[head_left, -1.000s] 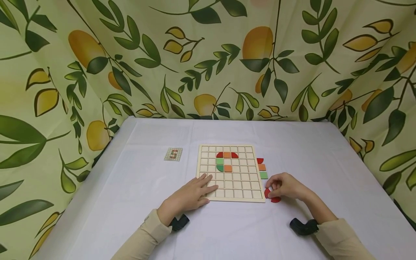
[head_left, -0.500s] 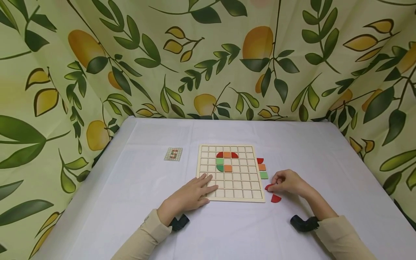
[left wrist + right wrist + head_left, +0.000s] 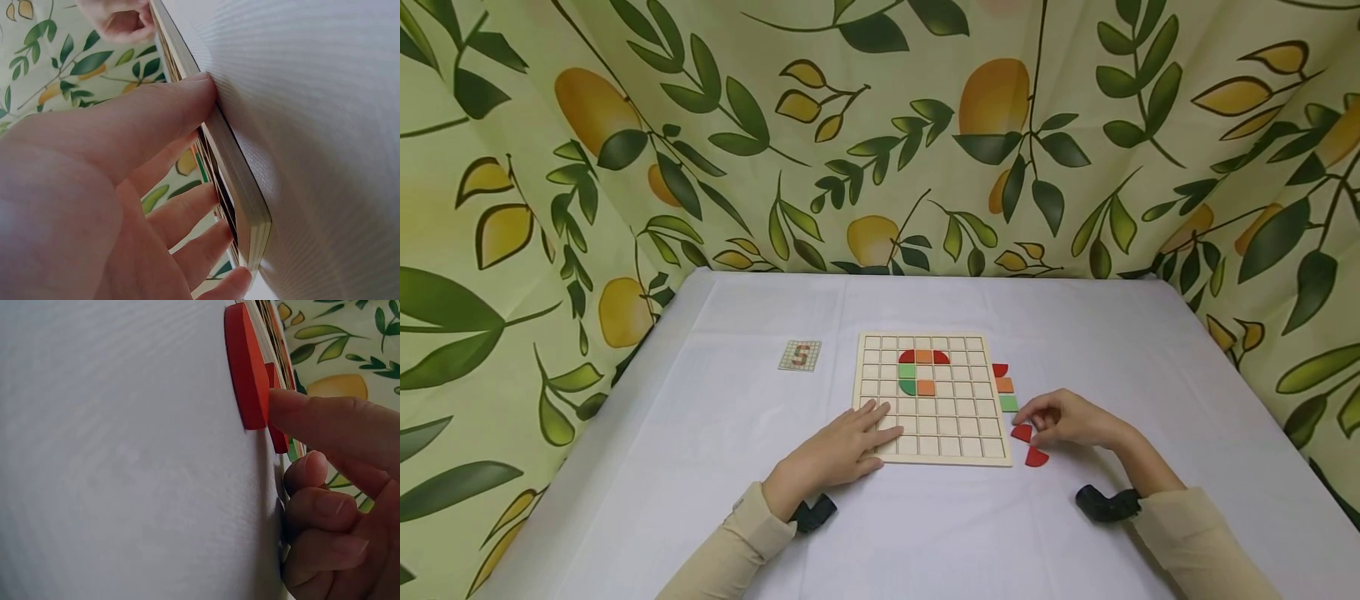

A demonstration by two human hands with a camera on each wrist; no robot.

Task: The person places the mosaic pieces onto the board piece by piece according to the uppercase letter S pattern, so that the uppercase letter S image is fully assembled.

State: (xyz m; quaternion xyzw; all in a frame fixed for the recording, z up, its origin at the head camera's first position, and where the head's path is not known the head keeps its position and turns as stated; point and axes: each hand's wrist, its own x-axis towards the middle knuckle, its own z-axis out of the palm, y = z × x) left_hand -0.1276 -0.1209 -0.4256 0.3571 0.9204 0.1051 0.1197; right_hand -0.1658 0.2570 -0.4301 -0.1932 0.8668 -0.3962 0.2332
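A wooden grid board (image 3: 955, 425) lies on the table, with red, orange and green tiles (image 3: 927, 387) forming a curved shape in its squares. My left hand (image 3: 838, 446) rests spread on the board's near left corner; in the left wrist view its thumb (image 3: 200, 90) lies along the board's edge. Right of the board, my right hand (image 3: 1067, 418) has thumb and index finger at opposite edges of a red quarter-circle tile (image 3: 1021, 432). A second red quarter-circle tile (image 3: 1037, 457) lies just nearer; in the right wrist view this red tile (image 3: 245, 369) is in front.
A red tile (image 3: 1000, 369), an orange square tile (image 3: 1004, 385) and a light green square tile (image 3: 1008, 403) line the board's right edge. A small pattern card (image 3: 800, 356) showing an S-like figure lies left of the board. A patterned curtain (image 3: 880, 167) hangs behind the table.
My right hand has shifted around the upper red tile, which has turned and moved slightly apart from the lower red one. My left hand keeps its place on the board.
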